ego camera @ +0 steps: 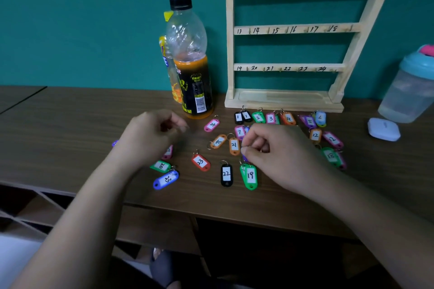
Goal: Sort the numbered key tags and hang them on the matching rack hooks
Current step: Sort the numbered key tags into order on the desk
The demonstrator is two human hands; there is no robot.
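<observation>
Several coloured numbered key tags lie spread on the brown table (70,129). A row numbered 1 to 6 (271,118) lies in front of the wooden rack (284,103), whose visible numbered hooks are bare. My right hand (279,152) hovers over the middle of the tags and pinches a purple tag (244,158) that is mostly hidden under its fingertips. Beside it lie orange tag 21 (234,146), green tag 19 (250,176) and black tag 22 (226,174). My left hand (152,135) hangs above the table to the left with curled fingers and nothing visible in it.
A juice bottle (193,73) stands left of the rack, close behind my left hand. A shaker cup (411,87) and a small white device (384,129) sit at the right. The table's front edge runs just below the tags.
</observation>
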